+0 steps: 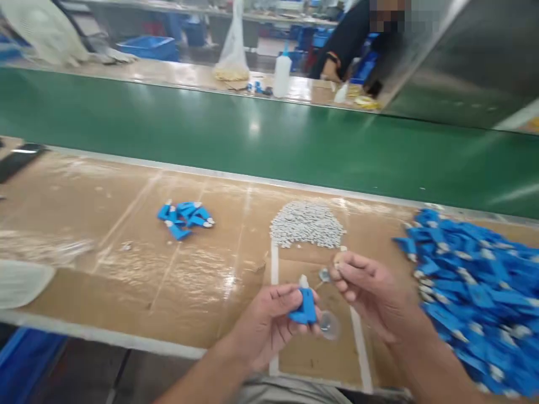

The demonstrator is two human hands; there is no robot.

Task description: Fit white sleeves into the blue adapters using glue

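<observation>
One blue piece [309, 307], white tip upward, is grasped in the left hand [273, 314], thumb pressed on its face, fingers curled behind. It is over the brown tabletop [202, 303], nearer the person than the grey pieces [307, 224]. The right hand [370, 280], close by and palm inward, pinches thumb against forefinger, seemingly on a small pale bit. Blur hides any lettering on the white bottle [282, 76].

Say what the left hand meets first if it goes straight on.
Likely the right hand, up and to the right in the picture. The blue piece in the left hand would lead. Depth is unclear; it could pass underneath.
</observation>
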